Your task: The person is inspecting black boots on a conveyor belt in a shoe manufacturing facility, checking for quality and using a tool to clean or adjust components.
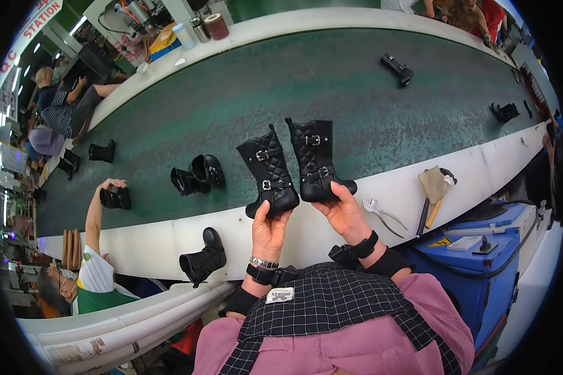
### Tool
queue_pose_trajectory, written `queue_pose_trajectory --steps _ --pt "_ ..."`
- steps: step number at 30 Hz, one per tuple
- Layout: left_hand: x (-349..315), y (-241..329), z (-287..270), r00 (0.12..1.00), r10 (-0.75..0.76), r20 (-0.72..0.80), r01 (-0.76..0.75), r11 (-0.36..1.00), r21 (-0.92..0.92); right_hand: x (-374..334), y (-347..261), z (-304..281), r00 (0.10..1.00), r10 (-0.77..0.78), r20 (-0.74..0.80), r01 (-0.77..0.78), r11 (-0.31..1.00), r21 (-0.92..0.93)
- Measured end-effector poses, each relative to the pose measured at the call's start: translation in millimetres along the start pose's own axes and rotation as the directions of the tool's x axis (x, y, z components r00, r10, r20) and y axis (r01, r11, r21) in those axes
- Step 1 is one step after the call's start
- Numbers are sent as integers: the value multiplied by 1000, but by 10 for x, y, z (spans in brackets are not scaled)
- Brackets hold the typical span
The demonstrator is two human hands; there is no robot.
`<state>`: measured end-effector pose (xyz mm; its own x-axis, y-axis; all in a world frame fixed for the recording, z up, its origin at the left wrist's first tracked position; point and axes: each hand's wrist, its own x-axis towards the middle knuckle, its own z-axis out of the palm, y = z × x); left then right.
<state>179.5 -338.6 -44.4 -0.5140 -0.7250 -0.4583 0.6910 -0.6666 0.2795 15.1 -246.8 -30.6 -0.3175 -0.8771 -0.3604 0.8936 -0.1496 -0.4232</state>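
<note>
The left hand (268, 230) grips the heel and sole of a small black quilted boot with two silver buckle straps (270, 170), its fingers (259, 211) clenched around the base; the right hand (344, 212) likewise grasps a matching black quilted buckled boot (316, 159) at the sole. Both boots stand upright above the near edge of the long green conveyor belt (356, 106). They look light, with soft, bendable shafts and a smooth, probably slippery finish; the stiff sole and heel seem the safest hold
</note>
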Motion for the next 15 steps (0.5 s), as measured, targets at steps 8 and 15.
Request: queue_pose_trajectory --steps 8,15 --pt "0 -10 65 1000 15 -2 -14 1000 15 0 48 -12 998 -2 -64 2 1000 3" --pt "-1 -25 56 1000 1 -7 -1 1000 -10 8 64 -43 996 -18 -84 18 1000 -1"
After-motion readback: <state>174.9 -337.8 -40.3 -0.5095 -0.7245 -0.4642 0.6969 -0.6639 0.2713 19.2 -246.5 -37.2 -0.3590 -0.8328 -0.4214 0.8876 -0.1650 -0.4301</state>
